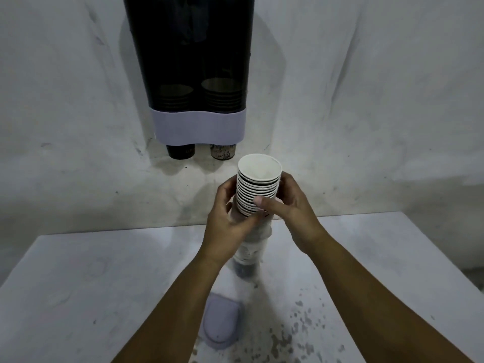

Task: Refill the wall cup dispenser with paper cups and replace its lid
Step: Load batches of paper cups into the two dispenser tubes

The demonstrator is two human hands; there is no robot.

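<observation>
Left hand (226, 221) and right hand (290, 205) both grip a ribbed stack of paper cups (258, 189).

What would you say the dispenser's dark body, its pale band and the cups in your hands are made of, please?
Dispenser body: apparently smoky translucent plastic, since stacked cups show faintly through it. Pale band: opaque matte lilac, probably plastic. Stack of cups: paper by the look, with matte white insides and thin rolled rims.

Bare utility or break corner, rough whitewashed wall (366, 100), wall-mounted twin-tube cup dispenser (193, 74), stained and speckled white counter (91, 284) beneath it
</observation>
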